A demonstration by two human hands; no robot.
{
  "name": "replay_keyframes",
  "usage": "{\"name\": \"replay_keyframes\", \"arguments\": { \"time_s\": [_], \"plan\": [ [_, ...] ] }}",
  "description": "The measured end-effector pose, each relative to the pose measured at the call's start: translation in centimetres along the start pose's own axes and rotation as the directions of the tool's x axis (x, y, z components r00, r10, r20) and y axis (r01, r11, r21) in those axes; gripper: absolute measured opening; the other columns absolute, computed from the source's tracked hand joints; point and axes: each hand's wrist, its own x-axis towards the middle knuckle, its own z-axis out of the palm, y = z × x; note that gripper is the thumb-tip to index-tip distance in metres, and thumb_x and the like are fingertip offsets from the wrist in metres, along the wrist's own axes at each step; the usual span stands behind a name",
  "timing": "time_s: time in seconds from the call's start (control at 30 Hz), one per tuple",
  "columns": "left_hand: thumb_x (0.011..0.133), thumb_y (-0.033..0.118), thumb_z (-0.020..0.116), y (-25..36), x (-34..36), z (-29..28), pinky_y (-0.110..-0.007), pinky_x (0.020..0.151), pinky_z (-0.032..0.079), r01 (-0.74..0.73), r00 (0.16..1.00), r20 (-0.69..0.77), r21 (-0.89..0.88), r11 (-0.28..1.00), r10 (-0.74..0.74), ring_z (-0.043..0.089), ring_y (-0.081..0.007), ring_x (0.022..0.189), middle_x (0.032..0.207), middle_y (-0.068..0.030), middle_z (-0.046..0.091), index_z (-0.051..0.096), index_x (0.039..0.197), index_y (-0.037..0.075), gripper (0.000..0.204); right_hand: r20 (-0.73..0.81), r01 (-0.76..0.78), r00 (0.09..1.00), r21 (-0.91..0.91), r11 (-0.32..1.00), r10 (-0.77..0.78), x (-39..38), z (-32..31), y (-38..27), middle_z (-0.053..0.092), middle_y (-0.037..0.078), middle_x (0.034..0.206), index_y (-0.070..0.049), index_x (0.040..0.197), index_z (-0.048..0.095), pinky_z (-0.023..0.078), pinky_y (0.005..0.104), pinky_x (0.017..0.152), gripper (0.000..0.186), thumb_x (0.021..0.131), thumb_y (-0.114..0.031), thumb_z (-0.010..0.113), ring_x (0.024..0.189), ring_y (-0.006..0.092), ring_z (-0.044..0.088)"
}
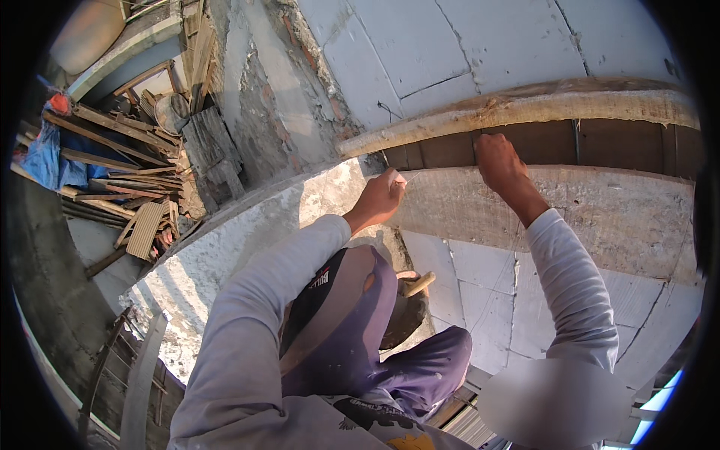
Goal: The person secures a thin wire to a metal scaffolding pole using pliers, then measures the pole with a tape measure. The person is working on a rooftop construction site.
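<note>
My left hand is closed in a pinch beside the left end of a long pale board. My right hand is closed in a fist, above that board's upper edge and over the dark gap behind it. A faint thin line runs between the hands; whether it is string or wire, I cannot tell. Whatever the fingers hold is too small or hidden to name. Beyond the gap lies a second rough wooden board, roughly parallel to the first. Thin upright strips cross the gap.
Rough, pale masonry lies left of my knees. A wooden handle sticks out over a dark round container beside my legs. Light grey blocks stretch below the near board. Scrap timber and a blue sheet lie lower left.
</note>
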Motion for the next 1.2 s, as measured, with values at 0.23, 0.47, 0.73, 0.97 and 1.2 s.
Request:
{"name": "replay_keyframes", "arguments": {
  "time_s": [0.23,0.47,0.73,0.97,1.2],
  "plan": [
    [0.103,0.024,0.055,0.7,-1.9,-2.1,-0.035,0.069,0.046,0.028,0.997,0.073,0.061,0.998,-0.032,0.058,-0.0185,0.073,0.084,-0.0129,0.064,0.061,0.112,-0.001,0.026,-0.006,0.102,0.994,-0.198,0.975,-0.105,2.3,2.7,-0.2,0.068,0.025,0.120,0.002,0.124,0.060,0.061,0.0431,0.088,0.030,0.095,-0.005,0.061,0.112,0.0383,0.070],
    [0.102,0.022,0.056,0.0,-4.7,-3.4,-0.035,0.075,0.049,0.003,0.999,0.052,0.058,0.998,-0.006,0.062,-0.0192,0.080,0.088,-0.0120,0.067,0.061,0.114,-0.001,0.026,-0.288,-0.113,0.952,-0.034,0.993,0.098,0.6,4.8,-2.5,0.074,0.020,0.109,0.001,0.134,0.051,0.062,0.0406,0.082,0.036,0.100,-0.011,0.054,0.101,0.0339,0.074],
    [0.103,0.022,0.056,0.9,-9.0,-3.8,-0.034,0.077,0.051,0.034,0.998,-0.058,0.139,0.990,-0.026,0.064,-0.0171,0.082,0.090,-0.0103,0.068,0.063,0.110,0.000,0.025,-0.452,-0.085,0.891,-0.107,0.991,0.027,0.3,5.7,-2.6,0.077,0.017,0.098,0.003,0.128,0.052,0.063,0.0402,0.078,0.029,0.102,-0.009,0.050,0.090,0.0319,0.077],
    [0.101,0.026,0.058,2.5,-12.5,-7.6,-0.038,0.084,0.052,0.148,0.989,-0.046,0.290,0.946,-0.140,0.065,-0.0215,0.092,0.097,-0.0129,0.069,0.064,0.111,-0.001,0.029,-0.541,0.022,0.840,-0.042,0.999,-0.041,1.4,6.8,-1.5,0.076,0.019,0.095,-0.001,0.110,0.057,0.062,0.0418,0.074,0.017,0.103,-0.011,0.046,0.086,0.0330,0.077],
    [0.103,0.027,0.060,6.0,-18.7,-10.2,-0.031,0.074,0.047,0.245,0.967,-0.163,0.368,0.897,-0.197,0.055,-0.0112,0.080,0.086,-0.0033,0.061,0.065,0.109,0.001,0.027,-0.594,0.114,0.779,-0.179,0.977,-0.200,1.7,7.6,-0.7,0.076,0.021,0.095,-0.004,0.103,0.059,0.062,0.0424,0.075,0.020,0.104,-0.015,0.042,0.087,0.0343,0.076]
  ]
}}
